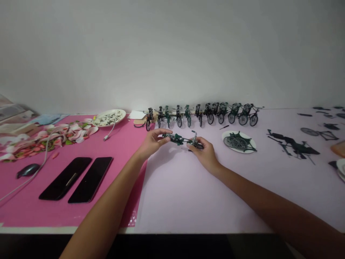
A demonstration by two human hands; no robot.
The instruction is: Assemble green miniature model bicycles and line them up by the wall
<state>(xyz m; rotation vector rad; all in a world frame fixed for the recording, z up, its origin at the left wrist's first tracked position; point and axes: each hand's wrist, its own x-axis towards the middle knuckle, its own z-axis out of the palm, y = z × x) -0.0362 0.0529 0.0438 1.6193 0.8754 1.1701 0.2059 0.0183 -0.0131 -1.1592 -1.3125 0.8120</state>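
Between my two hands, just above the table, is a small dark green model bicycle (177, 139) with silver parts, lying roughly lengthwise. My left hand (153, 142) pinches its left end, near a silver rack-like piece, between thumb and fingers. On the other end, by the silver handlebar and a wheel, my right hand (205, 153) is closed. Part of that wheel is hidden by my fingers. A thin screwdriver-like tool (185, 149) shows just under the bicycle by my right fingertips. Behind my hands, several finished-looking model bicycles (188, 116) stand in a row along the wall.
A white plate (249, 151) with green frames and spoked wheels lies to the right, and loose dark parts (293, 145) beyond it. Two black phones (90, 180), a computer mouse (28, 170), a cable (45, 154), pink petals (72, 133) and a plate of small pieces (124, 113) lie left.
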